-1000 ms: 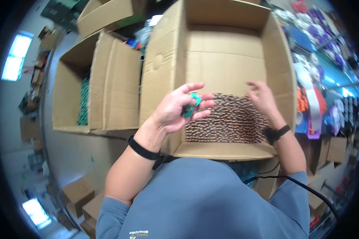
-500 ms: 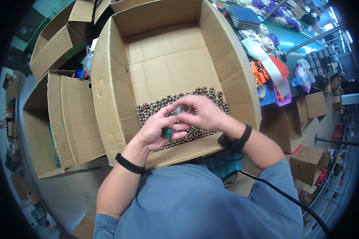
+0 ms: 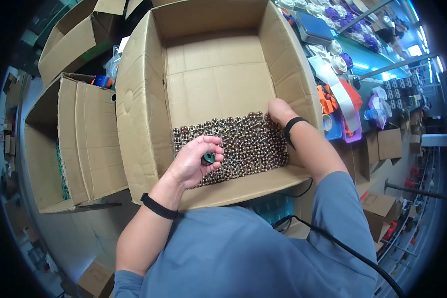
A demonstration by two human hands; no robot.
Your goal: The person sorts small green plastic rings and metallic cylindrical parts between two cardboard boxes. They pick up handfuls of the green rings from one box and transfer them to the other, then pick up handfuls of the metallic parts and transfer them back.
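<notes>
Head view: a small green spool (image 3: pixel 208 158) is being pinched in the curled fingers of the left hand (image 3: pixel 193 161), over the packed rows of spools (image 3: pixel 233 144) lining the big cardboard box (image 3: pixel 144 99). The right hand (image 3: pixel 279 110), fingers down, is pressing the far row; a loosened pinch could be dropping the spool and knocking rows askew.

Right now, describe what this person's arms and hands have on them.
Both hands, left hand and right hand, are bare, with no gloves. Each wrist carries a narrow black band: left wristband, right wristband. Short blue sleeves leave the forearms uncovered.
</notes>
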